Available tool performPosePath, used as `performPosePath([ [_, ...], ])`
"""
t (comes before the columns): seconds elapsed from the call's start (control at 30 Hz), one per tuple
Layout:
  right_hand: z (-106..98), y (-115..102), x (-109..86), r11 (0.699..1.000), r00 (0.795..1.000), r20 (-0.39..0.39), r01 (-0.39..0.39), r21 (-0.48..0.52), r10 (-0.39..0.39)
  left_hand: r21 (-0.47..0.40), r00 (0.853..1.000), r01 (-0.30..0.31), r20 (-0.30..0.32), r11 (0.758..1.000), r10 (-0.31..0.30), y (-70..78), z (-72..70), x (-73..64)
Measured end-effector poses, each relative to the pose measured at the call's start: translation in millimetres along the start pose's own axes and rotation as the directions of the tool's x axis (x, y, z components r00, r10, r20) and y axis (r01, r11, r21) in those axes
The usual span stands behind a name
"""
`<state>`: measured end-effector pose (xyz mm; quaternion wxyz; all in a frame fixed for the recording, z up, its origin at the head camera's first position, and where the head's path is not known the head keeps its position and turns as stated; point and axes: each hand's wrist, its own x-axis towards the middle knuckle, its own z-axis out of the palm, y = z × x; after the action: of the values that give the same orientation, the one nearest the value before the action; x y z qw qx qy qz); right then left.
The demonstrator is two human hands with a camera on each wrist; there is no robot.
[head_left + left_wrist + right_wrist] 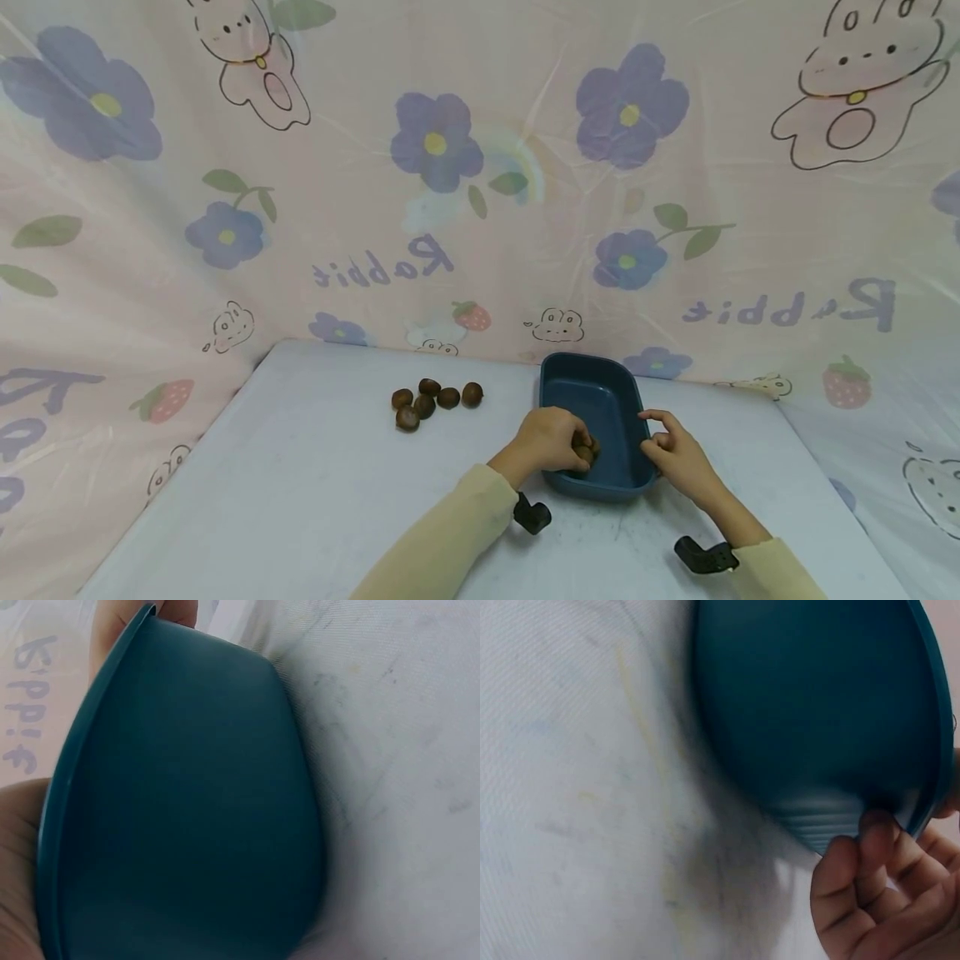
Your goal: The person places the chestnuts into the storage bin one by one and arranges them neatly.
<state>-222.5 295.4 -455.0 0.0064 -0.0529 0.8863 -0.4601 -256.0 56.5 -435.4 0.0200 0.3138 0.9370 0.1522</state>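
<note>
A dark blue rectangular plastic container (pixel 600 392) stands on the table. My left hand (pixel 547 437) reaches over its near left rim, fingers curled around brown chestnuts (pixel 587 451) inside it; the hand partly hides them. At the right side, my right hand (pixel 678 458) holds the container's rim, index finger and thumb at the edge. The right wrist view has its other fingers (pixel 836 877) bent against the outer wall. Left of the container, several glossy brown chestnuts (pixel 424 406) lie in a loose group.
The white table (pixel 300 500) has its back edge against a hanging sheet (pixel 510 250) printed with flowers and rabbits. A black wrist camera mount (pixel 532 514) sits on the left wrist and another mount (pixel 705 556) on the right, both close over the table.
</note>
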Motion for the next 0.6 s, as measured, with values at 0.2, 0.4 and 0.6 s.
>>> performPosePath([
  [0.2, 0.2, 2.2, 0.9, 1.0, 1.0, 0.007, -0.003, -0.013, 0.003, 0.032, 1.0, 0.006, -0.002, 0.999, -0.006, 1.9, 2.2, 0.0],
  [0.4, 0.7, 4.5, 1.8, 1.0, 1.0, 0.018, -0.004, -0.012, 0.004, 0.048, 1.0, 0.013, -0.014, 0.999, -0.012, 2.0, 4.2, -1.0],
  [0.6, 1.3, 3.0, 1.9, 1.0, 1.0, 0.004, -0.004, -0.029, 0.004, -0.012, 0.998, -0.02, -0.059, 1.0, 0.019, -0.8, 6.2, 1.1],
])
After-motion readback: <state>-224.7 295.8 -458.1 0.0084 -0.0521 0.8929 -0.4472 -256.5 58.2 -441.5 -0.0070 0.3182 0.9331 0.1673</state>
